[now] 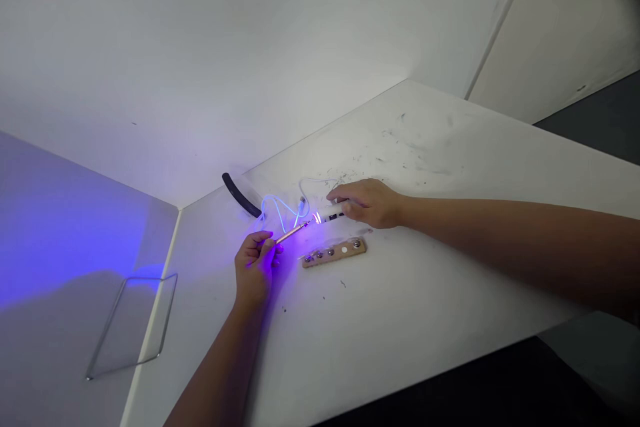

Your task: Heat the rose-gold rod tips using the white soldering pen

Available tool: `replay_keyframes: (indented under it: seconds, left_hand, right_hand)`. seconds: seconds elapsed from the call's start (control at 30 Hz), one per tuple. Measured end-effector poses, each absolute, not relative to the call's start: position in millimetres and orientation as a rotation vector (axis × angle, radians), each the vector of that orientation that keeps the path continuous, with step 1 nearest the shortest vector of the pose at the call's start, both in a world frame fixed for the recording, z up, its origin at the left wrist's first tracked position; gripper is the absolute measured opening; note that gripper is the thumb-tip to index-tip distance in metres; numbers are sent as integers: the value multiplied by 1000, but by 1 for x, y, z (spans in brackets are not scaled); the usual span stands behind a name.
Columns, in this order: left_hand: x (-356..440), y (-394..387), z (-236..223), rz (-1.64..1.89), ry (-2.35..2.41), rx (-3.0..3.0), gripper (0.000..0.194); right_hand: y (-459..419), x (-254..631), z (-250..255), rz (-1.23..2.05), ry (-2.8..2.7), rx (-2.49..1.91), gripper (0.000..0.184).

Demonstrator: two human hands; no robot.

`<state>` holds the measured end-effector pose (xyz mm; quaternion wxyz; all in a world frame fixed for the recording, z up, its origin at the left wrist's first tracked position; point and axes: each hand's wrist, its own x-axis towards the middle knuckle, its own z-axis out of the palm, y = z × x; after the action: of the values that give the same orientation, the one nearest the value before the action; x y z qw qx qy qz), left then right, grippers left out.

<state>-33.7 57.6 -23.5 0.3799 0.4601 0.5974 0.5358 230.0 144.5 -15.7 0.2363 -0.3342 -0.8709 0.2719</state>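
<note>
My left hand is closed around the near end of a slim pinkish-gold rod, with its fingers tinted violet. The rod's tip points up and right, toward the glowing end of a small white lamp. My right hand grips the lamp from above, and its violet-blue light falls on the rod tip. What sits at that tip is washed out by the glare. Just below lies a narrow tan strip bearing several shiny round metal pieces and a white dot.
Loops of thin white cable lie behind the rod. A black curved tube rests near the wall. At the left stands a bent metal wire frame. Dark smudges mark the white tabletop, bounded by white walls.
</note>
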Motion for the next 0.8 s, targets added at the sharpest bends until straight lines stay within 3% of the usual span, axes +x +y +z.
replay_keyframes:
  seconds: [0.8]
  left_hand:
    - [-30,56,-18,1299,1596,1215,17]
  right_hand:
    - [145,230,-15,752,-2390,-918,48]
